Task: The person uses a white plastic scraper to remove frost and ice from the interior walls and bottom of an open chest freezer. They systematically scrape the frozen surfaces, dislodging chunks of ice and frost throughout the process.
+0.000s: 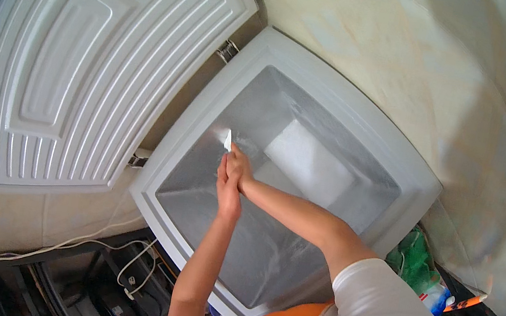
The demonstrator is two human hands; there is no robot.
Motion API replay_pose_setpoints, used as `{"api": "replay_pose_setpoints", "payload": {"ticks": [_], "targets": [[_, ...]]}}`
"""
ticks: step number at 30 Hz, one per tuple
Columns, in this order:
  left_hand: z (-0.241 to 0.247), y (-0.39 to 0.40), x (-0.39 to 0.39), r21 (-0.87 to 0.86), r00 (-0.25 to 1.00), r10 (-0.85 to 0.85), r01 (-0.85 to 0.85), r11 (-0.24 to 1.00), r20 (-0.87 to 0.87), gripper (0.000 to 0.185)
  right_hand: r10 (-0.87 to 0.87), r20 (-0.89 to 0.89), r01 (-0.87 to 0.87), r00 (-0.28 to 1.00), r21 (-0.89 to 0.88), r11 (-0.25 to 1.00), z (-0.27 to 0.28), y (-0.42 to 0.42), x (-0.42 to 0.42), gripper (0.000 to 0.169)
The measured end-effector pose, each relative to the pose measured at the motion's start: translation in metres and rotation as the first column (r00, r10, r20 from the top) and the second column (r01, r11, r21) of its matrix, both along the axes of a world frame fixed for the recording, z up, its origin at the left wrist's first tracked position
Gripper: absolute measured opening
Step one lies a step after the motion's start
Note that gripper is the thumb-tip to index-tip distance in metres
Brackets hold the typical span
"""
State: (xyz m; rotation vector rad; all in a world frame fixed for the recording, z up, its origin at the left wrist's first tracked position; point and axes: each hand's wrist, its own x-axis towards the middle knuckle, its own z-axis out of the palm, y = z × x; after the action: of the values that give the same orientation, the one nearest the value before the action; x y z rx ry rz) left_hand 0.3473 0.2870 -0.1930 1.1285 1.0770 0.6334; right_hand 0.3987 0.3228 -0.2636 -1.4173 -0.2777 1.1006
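Observation:
A chest freezer (320, 53) stands before me, its ribbed white lid (69, 57) raised. Deep inside, my right hand (238, 168) grips a small white flat tool that looks like a scraper (228, 140). The tool's tip meets the frosted inner wall (207, 149) on the hinge side. My left hand (227, 191) presses close against the right one; whether it also grips the handle is hidden. Frost whitens parts of the grey lining, and a bright whitish patch (307, 158) shows lower in the freezer.
Metal hinges (138, 160) join lid and body. Tiled wall (372, 48) runs along the far side. At lower left, a pale cable (65, 245) crosses a dark metal frame (82, 284). A green bag (412, 258) and an orange-handled object (464, 304) lie to the right.

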Motion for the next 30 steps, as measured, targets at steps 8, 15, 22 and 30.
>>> {"api": "replay_pose_setpoints", "payload": {"ticks": [8,15,22,30], "targets": [[0.006,0.006,-0.005,-0.046,0.997,-0.032,0.029,0.999,-0.073,0.065,-0.031,-0.079,0.032,0.996,0.013,0.999,0.031,-0.007,-0.003,0.027],[0.008,0.005,0.018,0.009,0.984,-0.169,0.17,0.985,-0.054,0.063,-0.166,-0.221,0.166,0.961,-0.017,0.986,-0.011,0.018,0.021,0.026],[0.007,-0.007,0.021,0.082,0.987,-0.16,0.161,0.984,-0.027,0.066,-0.109,-0.324,0.1,0.94,-0.045,0.994,0.009,0.001,0.039,0.029],[-0.002,0.002,0.023,0.053,0.978,-0.206,0.207,0.977,-0.016,0.058,-0.036,-0.356,0.032,0.934,-0.016,0.999,0.016,-0.009,0.053,0.037]]}}
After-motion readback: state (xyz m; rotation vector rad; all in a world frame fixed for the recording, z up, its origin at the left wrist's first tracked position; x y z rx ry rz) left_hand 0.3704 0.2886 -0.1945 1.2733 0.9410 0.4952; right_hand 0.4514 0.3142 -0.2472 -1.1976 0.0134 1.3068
